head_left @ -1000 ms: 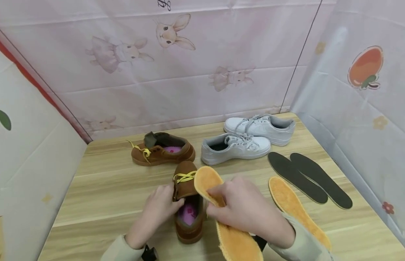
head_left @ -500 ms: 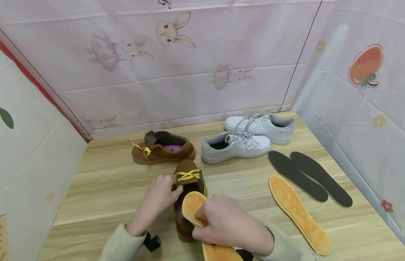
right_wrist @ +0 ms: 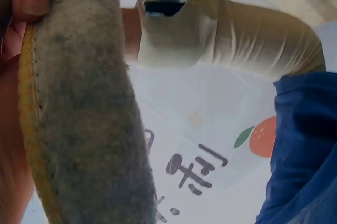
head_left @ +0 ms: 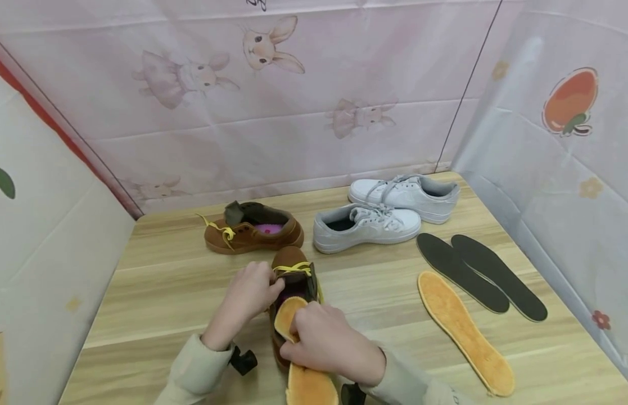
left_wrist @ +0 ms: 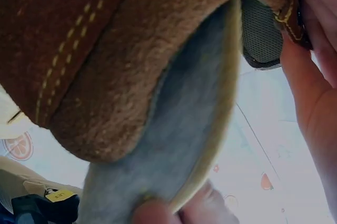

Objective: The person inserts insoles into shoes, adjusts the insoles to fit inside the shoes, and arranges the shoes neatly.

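Note:
A brown shoe (head_left: 290, 257) with yellow laces lies toe away from me on the table. My left hand (head_left: 249, 291) pinches the left edge of its opening near the laces; the left wrist view shows the thumb (left_wrist: 303, 79) at that edge. In my right hand (head_left: 330, 341) is an orange fuzzy insole (head_left: 310, 388), gripped around its middle and bent. Its front end overlaps the shoe's opening. The left wrist view shows the insole's grey underside (left_wrist: 181, 113) partly within the opening, and the right wrist view shows that underside (right_wrist: 89, 103) close up.
A matching orange insole (head_left: 465, 332) lies to the right, below two black insoles (head_left: 460, 271). Behind stand another brown shoe (head_left: 253, 236) with a pink inside and two white sneakers (head_left: 366, 229). Printed sheets (head_left: 293, 135) wall the wooden table (head_left: 182, 281) at back and sides.
My right hand has moved left with the orange insole, bringing its front end from beside the brown shoe into its opening. My left hand has stayed at the shoe's edge.

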A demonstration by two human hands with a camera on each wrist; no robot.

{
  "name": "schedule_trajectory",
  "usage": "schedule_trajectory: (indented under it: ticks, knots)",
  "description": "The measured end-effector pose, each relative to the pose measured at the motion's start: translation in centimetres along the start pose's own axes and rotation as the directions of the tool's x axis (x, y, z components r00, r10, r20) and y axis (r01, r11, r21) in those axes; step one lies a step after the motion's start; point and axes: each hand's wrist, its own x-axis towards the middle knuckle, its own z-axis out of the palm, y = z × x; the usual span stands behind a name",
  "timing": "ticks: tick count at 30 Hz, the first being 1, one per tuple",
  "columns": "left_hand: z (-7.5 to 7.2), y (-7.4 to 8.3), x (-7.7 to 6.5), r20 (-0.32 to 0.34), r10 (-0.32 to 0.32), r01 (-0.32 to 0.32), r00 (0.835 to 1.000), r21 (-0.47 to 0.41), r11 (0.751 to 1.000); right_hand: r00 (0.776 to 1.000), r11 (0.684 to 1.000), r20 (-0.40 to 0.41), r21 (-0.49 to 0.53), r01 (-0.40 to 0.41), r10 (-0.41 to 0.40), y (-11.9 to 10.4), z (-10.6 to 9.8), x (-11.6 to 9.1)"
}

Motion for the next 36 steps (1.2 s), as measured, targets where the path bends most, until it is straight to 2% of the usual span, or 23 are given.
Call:
schedule_trajectory:
  ticks: [9,16,20,25,32,36]
  knots:
    - [0.1,-0.1,0.2,-0.04,0.023,-0.021,0.999,0.05,0.999,0.995,0.997,-0.091,-0.073,-0.04,0.033,0.4,1.6,2.3]
    - [0.2,0.0,0.1,-0.038,0.034,-0.032,0.999,0.061,0.998,0.982,0.99,-0.17,-0.099,-0.098,0.081,1.4,3.4,4.6]
    - [0.4,0.0,-0.1,-0.036,0.043,-0.041,0.998,0.056,0.998,0.976,0.988,-0.205,-0.114,-0.104,0.079,1.8,4.1,5.2]
    - [0.4,0.0,0.0,-0.038,0.055,-0.053,0.998,0.047,0.997,0.972,0.983,-0.219,-0.143,-0.115,0.082,2.0,4.5,5.5]
    - [0.2,0.0,0.0,-0.047,0.061,-0.059,0.997,0.038,0.998,0.976,0.992,-0.193,-0.064,-0.111,0.097,1.8,4.4,5.5]
    - [0.4,0.0,0.0,-0.038,0.064,-0.062,0.997,0.041,0.997,0.984,0.99,-0.161,-0.109,-0.094,0.076,1.1,4.1,4.7]
